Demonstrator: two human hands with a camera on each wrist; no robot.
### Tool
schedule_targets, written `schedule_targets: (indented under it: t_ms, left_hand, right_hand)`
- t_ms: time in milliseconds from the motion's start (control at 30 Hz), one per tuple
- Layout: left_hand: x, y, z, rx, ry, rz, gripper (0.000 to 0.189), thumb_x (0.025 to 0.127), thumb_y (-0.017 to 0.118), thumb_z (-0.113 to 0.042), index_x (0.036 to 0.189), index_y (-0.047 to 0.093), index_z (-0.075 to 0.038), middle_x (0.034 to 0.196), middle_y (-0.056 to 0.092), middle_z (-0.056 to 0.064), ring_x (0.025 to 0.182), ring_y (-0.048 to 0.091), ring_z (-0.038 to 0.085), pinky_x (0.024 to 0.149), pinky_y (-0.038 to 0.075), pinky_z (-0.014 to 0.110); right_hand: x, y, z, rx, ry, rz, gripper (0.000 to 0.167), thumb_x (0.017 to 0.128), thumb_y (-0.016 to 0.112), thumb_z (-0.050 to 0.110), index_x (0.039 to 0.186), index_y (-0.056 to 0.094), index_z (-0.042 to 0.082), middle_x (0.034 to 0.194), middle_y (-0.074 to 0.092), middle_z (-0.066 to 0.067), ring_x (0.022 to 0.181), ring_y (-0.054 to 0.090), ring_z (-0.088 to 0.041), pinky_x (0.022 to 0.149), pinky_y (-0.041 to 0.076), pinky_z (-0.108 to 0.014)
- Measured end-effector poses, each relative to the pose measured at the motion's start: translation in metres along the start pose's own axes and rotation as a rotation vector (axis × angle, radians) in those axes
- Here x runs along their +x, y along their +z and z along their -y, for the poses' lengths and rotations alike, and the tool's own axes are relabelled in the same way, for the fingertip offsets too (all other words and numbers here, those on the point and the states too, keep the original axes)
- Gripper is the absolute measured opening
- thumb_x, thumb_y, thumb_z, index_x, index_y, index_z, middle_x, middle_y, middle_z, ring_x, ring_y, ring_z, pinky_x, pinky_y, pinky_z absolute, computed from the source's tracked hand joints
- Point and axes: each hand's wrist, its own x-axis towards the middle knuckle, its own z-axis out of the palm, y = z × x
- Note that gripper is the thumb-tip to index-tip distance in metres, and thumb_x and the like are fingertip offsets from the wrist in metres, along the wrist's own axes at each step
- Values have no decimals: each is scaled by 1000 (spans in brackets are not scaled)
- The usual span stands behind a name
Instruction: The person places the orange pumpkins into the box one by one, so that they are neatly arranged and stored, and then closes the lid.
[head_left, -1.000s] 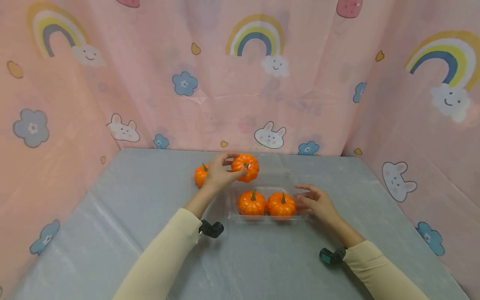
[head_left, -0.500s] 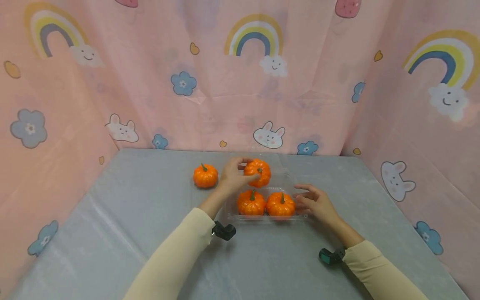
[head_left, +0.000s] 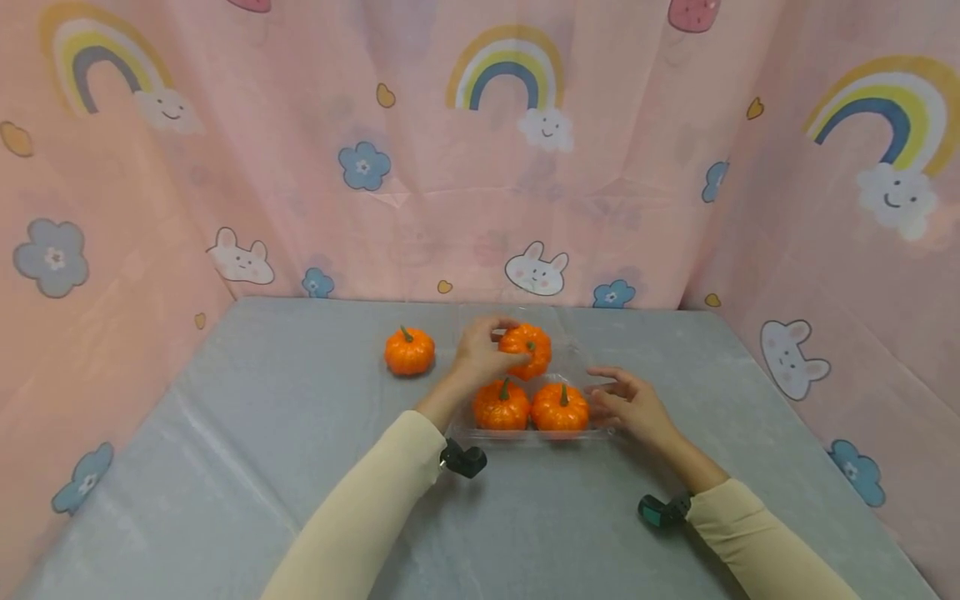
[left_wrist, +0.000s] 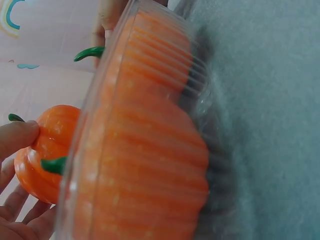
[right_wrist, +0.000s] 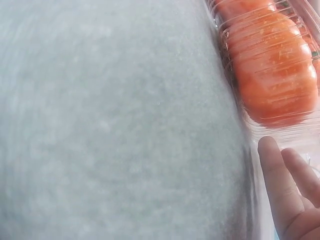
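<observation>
My left hand [head_left: 478, 357] grips a small orange toy pumpkin [head_left: 536, 343] with a green stem, thumb on its near side. It hangs above the back of a clear plastic clamshell box [head_left: 517, 436]. Side by side in the box's front part sit two more pumpkins: the left one [head_left: 501, 408] and the right one [head_left: 560, 410]. At the box's right end is my right hand [head_left: 637, 410], its fingers extended along the clear wall. In the right wrist view, fingertips [right_wrist: 268, 145] lie against or very near that wall; exact contact is unclear.
Another pumpkin [head_left: 409, 353] stands on the grey cloth-covered table [head_left: 315, 400], left of the box. The clear lid [head_left: 558, 321] leans up behind the box. A pink patterned curtain [head_left: 420, 225] closes off the back and sides.
My left hand has carried its pumpkin rightward and slightly lower, over the box. The pumpkin left on the table has come fully into sight. My right hand has stayed in place.
</observation>
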Motion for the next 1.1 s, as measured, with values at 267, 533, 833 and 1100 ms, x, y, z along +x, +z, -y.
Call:
schedule_targets:
  t_ms: [267, 533, 833, 1100]
  left_hand:
    - [2, 9, -3, 34, 13, 26, 48, 76, 81, -19, 119, 63, -19, 130, 56, 4, 116, 55, 24, 93, 52, 38]
    - [5, 16, -5, 86, 27, 42, 48, 76, 81, -20, 120, 62, -19, 127, 56, 4, 114, 54, 23, 94, 51, 37]
    - [7, 17, -10, 129, 6, 44, 50, 77, 81, -23, 122, 59, -21, 126, 54, 2, 113, 52, 22, 94, 50, 38]
    - [9, 14, -6, 142, 7, 107, 56, 78, 80, -25, 129, 56, -19, 128, 54, 4, 113, 55, 22, 95, 51, 35]
  right_hand:
    - [0, 0, 0, 2, -13, 9, 49, 97, 56, 21, 139, 43, -1, 127, 54, -36, 85, 71, -15, 72, 60, -40]
    - [0, 0, 1, 4, -24, 20, 48, 98, 55, 21, 139, 42, -2, 127, 53, -37, 84, 71, -14, 71, 60, -40]
    - [2, -1, 3, 3, -7, 25, 47, 99, 54, 20, 139, 42, 0, 130, 52, -36, 86, 71, -21, 72, 60, -38]
    - [0, -1, 3, -20, 1, 26, 47, 98, 54, 19, 140, 41, 1, 130, 53, -35, 90, 71, -30, 72, 60, -40]
